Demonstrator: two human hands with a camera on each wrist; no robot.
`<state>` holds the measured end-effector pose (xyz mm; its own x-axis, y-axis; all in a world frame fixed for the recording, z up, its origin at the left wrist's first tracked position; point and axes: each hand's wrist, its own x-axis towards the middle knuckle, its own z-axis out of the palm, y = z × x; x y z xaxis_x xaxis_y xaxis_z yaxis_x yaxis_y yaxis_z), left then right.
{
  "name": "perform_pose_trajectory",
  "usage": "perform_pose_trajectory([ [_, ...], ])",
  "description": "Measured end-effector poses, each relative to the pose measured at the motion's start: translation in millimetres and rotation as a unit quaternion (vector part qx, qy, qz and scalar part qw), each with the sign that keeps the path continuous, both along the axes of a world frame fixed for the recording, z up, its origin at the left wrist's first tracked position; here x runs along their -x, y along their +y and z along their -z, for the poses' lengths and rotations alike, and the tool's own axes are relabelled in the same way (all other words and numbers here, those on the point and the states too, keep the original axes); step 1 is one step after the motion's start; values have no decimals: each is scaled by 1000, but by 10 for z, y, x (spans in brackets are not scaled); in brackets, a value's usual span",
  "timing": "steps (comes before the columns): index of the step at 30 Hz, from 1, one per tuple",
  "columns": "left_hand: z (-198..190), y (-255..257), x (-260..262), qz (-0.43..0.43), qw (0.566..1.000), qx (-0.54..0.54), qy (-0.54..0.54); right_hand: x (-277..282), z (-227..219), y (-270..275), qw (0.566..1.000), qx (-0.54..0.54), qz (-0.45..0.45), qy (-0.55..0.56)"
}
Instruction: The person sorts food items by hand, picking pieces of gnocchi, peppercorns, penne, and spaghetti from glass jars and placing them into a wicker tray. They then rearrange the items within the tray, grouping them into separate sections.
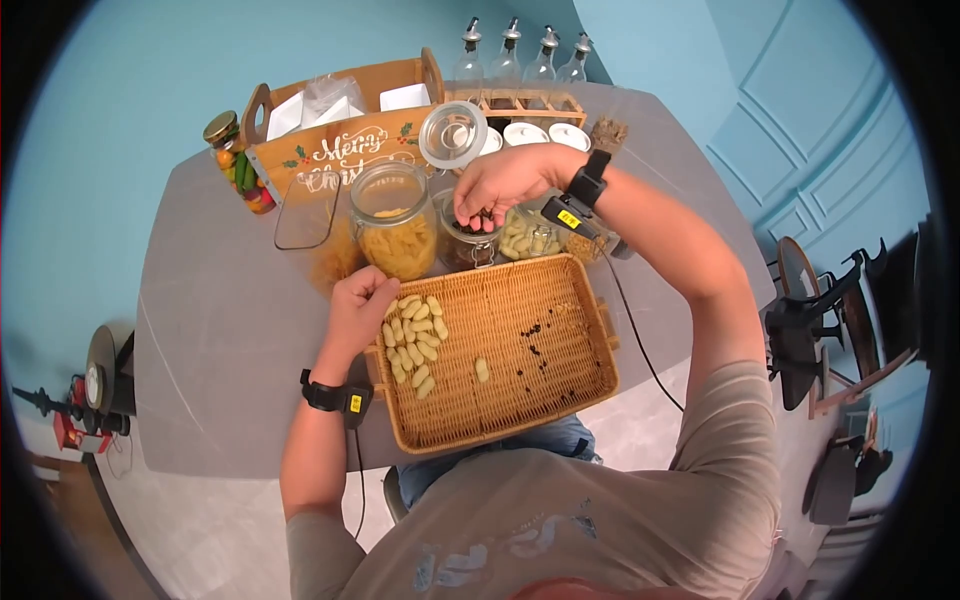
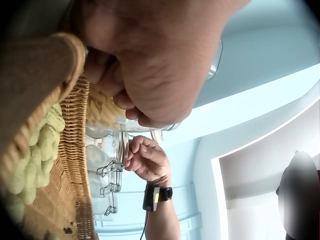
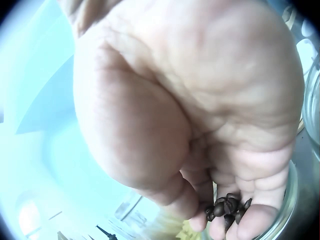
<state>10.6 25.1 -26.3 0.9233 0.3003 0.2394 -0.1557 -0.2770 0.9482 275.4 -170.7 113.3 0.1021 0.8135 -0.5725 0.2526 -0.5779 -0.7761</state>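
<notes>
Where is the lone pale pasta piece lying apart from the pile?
Head view: the lone pasta piece lies mid-basket, right of the pasta pile, left of the dark bits.

My right hand point(image 1: 503, 183) pinches rough, matt dark spices point(image 3: 226, 206) over a clear, glossy glass jar point(image 1: 467, 243). Just below that jar lies the woven wicker tray point(image 1: 530, 390), coarse and matt, with ridged, pale pasta shells point(image 1: 414, 338) in it. Left of the jar, my left hand point(image 1: 358, 305) rests on the tray's rim, above the smooth, matt grey tabletop point(image 1: 220, 330).
</notes>
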Motion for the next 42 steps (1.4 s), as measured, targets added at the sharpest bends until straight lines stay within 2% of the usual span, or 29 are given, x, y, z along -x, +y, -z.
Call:
perform_pose_trajectory([
  [2,4,-10,9,-2,1000,0,-2,27,-72,-101,999,-16,27,43],
  [6,22,-6,5,-2,1000,1,1,283,-179,-270,995,-32,23,96],
  [10,-29,-9,25,1,1000,-9,6,597,222,-380,989,29,3,144],
  [14,-11,-12,22,5,1000,-9,2,720,1017,-440,981,74,26,176],
  [15,-14,-13,26,5,1000,-13,3,769,1065,-432,979,81,33,186],
  [18,-20,-7,26,6,1000,-19,4,812,1006,-470,983,83,38,156],
  [21,8,6,12,8,1000,-17,1,892,668,-494,988,75,59,118],
  [24,22,12,4,6,1000,-18,0,900,350,-461,997,76,-1,32],
  [25,8,7,6,4,1000,-20,1,944,240,-478,998,59,4,-2],
  [28,11,6,5,5,1000,-17,0,927,-107,-467,995,13,-56,-77],
  [29,15,5,8,7,1000,-15,0,947,-311,-469,989,-9,-48,-136],
  [31,-5,0,20,8,1000,-14,9,845,-443,-407,969,-34,-28,-242],
  [35,-58,-17,31,5,1000,-6,21,736,-317,-239,906,-71,-33,-416],
  [38,-82,-34,40,5,1000,4,31,641,101,-193,874,-93,-25,-476],
  [39,-87,-28,41,7,1000,2,30,588,83,-110,888,-45,-94,-448],
  [42,-81,-19,43,12,999,3,34,521,-3,106,908,66,-215,-353],
])
